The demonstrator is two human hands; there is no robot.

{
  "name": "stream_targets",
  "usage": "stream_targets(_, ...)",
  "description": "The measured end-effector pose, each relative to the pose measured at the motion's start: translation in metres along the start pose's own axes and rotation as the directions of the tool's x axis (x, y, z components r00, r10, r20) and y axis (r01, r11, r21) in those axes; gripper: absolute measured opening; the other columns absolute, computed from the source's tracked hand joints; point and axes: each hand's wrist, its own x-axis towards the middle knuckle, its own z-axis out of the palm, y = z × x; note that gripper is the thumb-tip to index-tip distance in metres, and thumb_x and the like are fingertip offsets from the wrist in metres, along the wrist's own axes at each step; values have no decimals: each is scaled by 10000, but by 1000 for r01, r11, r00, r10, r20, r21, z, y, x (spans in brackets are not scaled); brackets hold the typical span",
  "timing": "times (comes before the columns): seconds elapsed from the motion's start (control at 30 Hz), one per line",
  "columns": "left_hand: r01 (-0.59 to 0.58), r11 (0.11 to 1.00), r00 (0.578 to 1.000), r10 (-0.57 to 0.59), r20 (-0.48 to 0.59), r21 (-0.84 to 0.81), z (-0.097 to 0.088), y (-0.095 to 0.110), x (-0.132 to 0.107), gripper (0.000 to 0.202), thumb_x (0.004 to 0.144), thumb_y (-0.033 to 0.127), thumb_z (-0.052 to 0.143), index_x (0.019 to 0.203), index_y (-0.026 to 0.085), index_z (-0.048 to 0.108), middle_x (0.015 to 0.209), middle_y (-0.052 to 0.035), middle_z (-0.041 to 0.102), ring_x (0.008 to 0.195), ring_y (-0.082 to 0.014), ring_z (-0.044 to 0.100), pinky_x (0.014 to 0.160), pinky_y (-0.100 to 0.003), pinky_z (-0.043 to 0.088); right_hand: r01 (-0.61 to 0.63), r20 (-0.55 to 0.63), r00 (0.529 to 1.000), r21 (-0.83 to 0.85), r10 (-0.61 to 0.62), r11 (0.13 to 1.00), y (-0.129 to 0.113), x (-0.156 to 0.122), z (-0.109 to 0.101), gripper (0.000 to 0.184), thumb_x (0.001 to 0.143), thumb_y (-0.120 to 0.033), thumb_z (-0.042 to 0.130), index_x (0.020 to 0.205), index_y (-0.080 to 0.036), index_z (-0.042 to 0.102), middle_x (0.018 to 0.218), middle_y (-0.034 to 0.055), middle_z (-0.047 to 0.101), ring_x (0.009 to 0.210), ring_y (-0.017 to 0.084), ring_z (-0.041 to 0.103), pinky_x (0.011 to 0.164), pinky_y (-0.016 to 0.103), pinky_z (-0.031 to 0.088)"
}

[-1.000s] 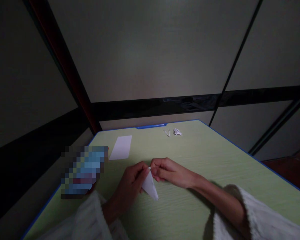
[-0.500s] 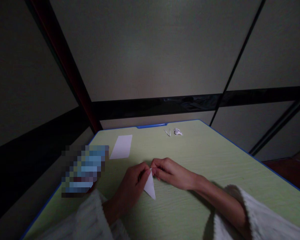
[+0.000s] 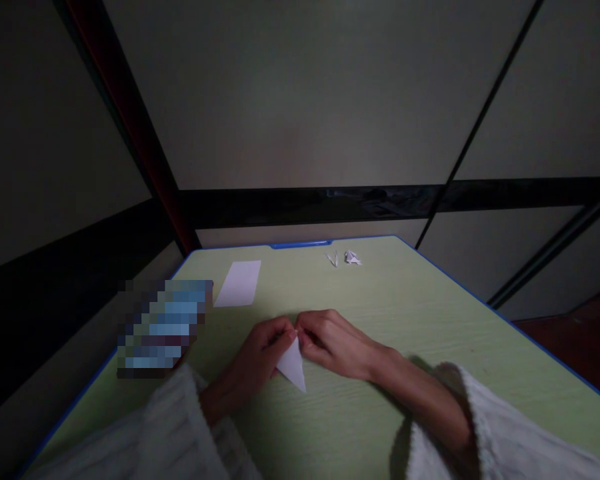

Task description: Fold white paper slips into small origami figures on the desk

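Observation:
A small white piece of folded paper (image 3: 293, 365) hangs between my hands above the table, its lower corner pointing down towards me. My left hand (image 3: 266, 350) pinches it along the upper left, thumb on the near side. Close against those fingertips, my right hand (image 3: 330, 341) has its thumb and forefinger pressed together at the paper's top corner. The fingers hide that corner and any crease there.
On the pale green table (image 3: 430, 313), a flat white sheet of paper (image 3: 239, 283) lies at the back left. A pixelated blue object (image 3: 167, 330) sits at the left edge. Further back are a folded paper figure (image 3: 352, 258) and thin paper strips (image 3: 333, 259).
The whole scene has shifted slightly up and left in view. Both hands still pinch the folded paper at its top, and its left corner shows a little more.

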Motion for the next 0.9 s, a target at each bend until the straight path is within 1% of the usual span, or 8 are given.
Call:
stream_targets(0.07,21,998,1000,-20,22,-52,-1,0,0,226,652,347,434,510,178,388,390,90,323,324,-52,308,290,-155,228,-9,15,1000,73,8,997,3,0,-1,114,695,-92,372,599,-148,395,533,-46,354,479,52,322,461,169,246)
stream_targets(0.17,38,995,998,-33,51,-96,-1,-1,1,237,636,360,454,499,175,394,360,95,327,293,-44,294,277,-151,222,-27,74,997,201,13,979,8,0,-2,106,708,-100,366,619,-150,395,515,-60,314,460,44,291,430,150,236)
stream_targets(0.27,22,995,998,-16,55,-100,-1,-2,1,237,644,348,456,496,174,394,356,96,334,285,-40,293,272,-148,215,-31,96,995,240,8,970,10,0,-3,110,730,-125,359,629,-146,399,517,-60,310,461,43,287,422,147,235)
stream_targets(0.43,16,998,999,-13,37,-58,0,1,-1,226,664,313,443,496,168,398,373,95,319,307,-40,298,286,-148,214,2,70,997,152,-13,988,9,-1,-1,144,732,-109,351,597,-153,376,514,-57,328,463,45,299,440,158,239)
stream_targets(0.53,46,997,998,-43,42,-66,-1,5,-2,222,646,318,452,491,166,402,381,92,320,321,-42,300,293,-151,208,45,69,996,75,-50,996,7,-1,-2,144,730,-112,360,593,-156,367,534,-48,343,480,53,315,460,172,245)
stream_targets(0.67,114,987,992,-107,66,-115,-1,7,-2,194,623,311,454,503,168,402,368,92,329,310,-41,295,294,-148,192,101,103,990,-18,-99,995,6,-2,-3,129,740,-117,348,623,-157,384,592,-22,381,535,70,344,507,187,271)
stream_targets(0.8,165,971,984,-150,95,-173,-3,4,-1,175,609,290,460,500,164,406,364,93,319,309,-36,275,296,-145,171,113,115,987,-37,-108,993,8,-1,-3,132,741,-107,335,631,-159,386,590,-22,376,535,73,346,511,189,276)
stream_targets(0.9,169,965,984,-153,94,-202,-4,2,-1,160,595,280,474,505,162,415,377,91,317,325,-38,279,304,-147,168,125,99,988,-29,-121,992,7,-1,-4,133,724,-89,344,619,-160,387,583,-26,368,528,73,338,512,192,277)
